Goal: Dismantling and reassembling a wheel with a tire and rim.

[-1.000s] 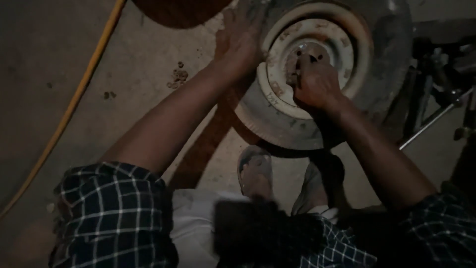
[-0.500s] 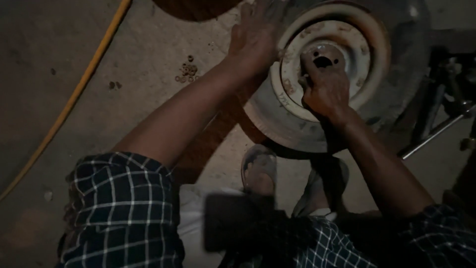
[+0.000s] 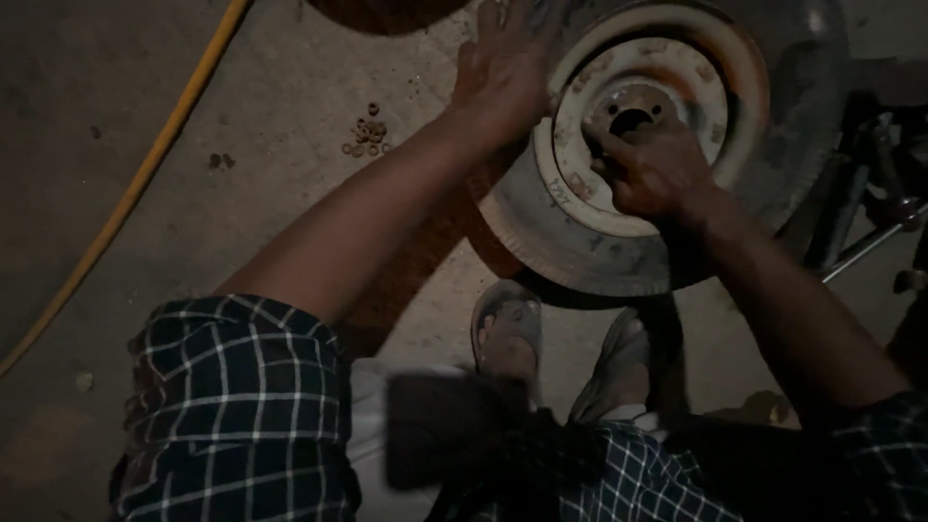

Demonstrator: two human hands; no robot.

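A worn wheel with a grey tyre (image 3: 551, 237) and a rusty white rim (image 3: 580, 184) stands in front of me on the concrete floor. My left hand (image 3: 503, 72) lies flat with spread fingers against the tyre's upper left edge. My right hand (image 3: 652, 169) is at the rim's centre, just below the dark hub hole (image 3: 633, 121), fingers curled; whether they pinch a small part is hidden. My two sandalled feet (image 3: 507, 333) rest just below the wheel.
A yellow hose (image 3: 145, 174) runs diagonally across the floor on the left. A small heap of rusty nuts and washers (image 3: 367, 135) lies left of the wheel. Metal rods and dark machine parts (image 3: 870, 222) stand at the right.
The view has shifted, so the wheel sits a little lower in frame. My left hand stays spread on the tyre. My right hand stays at the hub with small finger movement.
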